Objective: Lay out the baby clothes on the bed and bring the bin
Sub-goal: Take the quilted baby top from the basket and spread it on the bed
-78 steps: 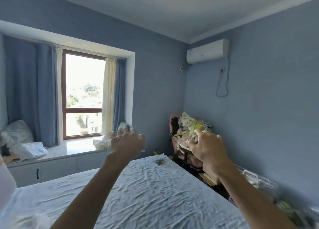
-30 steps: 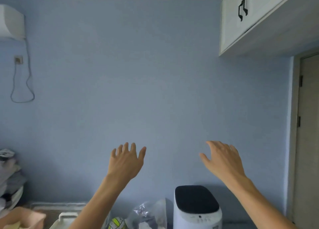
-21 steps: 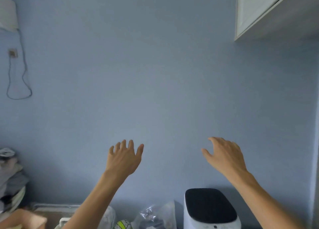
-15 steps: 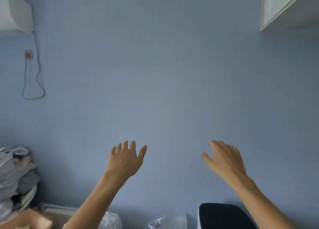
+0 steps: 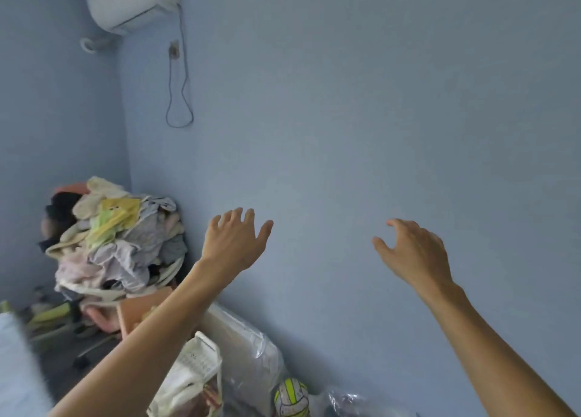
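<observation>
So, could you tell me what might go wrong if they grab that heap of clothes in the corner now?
1. The clothes pile is heaped high and loose on a chair, so a two-handed scoop may shed garments onto the floor.
2. Both the left hand and right hand are empty and off to the pile's right; the reach crosses the plastic-wrapped bundle and ball, which could snag or trip.

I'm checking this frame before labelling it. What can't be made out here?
Head view only:
- Bed: just a blurred corner, cut off by the left edge.
- What the clothes pile rests on: mostly buried by the clothes.
- Ball: cut off by the bottom edge.
- Bin: cannot tell which item it is.
- Left hand and right hand: palms face away.
</observation>
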Action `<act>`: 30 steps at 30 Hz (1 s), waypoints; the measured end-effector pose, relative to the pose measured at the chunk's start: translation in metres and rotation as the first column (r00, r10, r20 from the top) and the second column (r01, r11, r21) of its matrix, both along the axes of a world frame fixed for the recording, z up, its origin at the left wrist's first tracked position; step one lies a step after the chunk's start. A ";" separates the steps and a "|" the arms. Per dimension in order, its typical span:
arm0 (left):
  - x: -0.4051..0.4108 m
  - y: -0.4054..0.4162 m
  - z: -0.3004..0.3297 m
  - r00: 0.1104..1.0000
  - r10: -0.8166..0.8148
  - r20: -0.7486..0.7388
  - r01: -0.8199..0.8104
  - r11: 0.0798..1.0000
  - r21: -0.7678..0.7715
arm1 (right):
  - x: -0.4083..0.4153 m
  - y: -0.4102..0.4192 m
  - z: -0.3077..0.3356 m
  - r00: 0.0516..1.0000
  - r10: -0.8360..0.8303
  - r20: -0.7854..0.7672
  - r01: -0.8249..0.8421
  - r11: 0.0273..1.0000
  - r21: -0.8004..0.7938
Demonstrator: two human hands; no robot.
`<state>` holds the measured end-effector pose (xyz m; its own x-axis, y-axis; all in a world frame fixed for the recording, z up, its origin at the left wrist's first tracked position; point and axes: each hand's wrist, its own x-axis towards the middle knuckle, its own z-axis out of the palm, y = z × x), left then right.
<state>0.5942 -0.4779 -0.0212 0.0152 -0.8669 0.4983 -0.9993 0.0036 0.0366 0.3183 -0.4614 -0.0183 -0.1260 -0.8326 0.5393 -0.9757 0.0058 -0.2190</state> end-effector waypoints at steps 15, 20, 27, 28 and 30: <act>0.201 -0.062 -0.046 0.894 0.427 -0.134 -0.425 0.904 0.042 | 0.203 -0.182 -0.001 0.855 0.519 0.003 -0.518 0.853 0.059; 0.251 -0.120 -0.075 0.887 0.443 -0.127 -0.434 0.896 0.092 | 0.270 -0.251 -0.020 0.756 0.648 0.099 -0.655 0.740 0.153; 0.296 -0.198 -0.126 0.917 0.237 -0.322 -0.184 0.965 0.186 | 0.324 -0.342 -0.087 0.607 0.760 0.232 -0.783 0.522 0.337; 0.303 -0.208 -0.141 0.905 0.221 -0.363 -0.150 0.966 0.213 | 0.332 -0.356 -0.100 0.589 0.761 0.272 -0.796 0.489 0.357; 0.316 -0.229 -0.175 0.863 0.239 -0.445 -0.146 0.961 0.233 | 0.348 -0.385 -0.128 0.544 0.763 0.350 -0.827 0.417 0.376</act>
<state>0.9105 -0.7072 -0.1964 0.3803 -0.8978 0.2221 -0.8456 -0.2402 0.4767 0.6658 -0.8463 -0.1462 0.6965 -0.7098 0.1052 -0.5660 -0.6336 -0.5275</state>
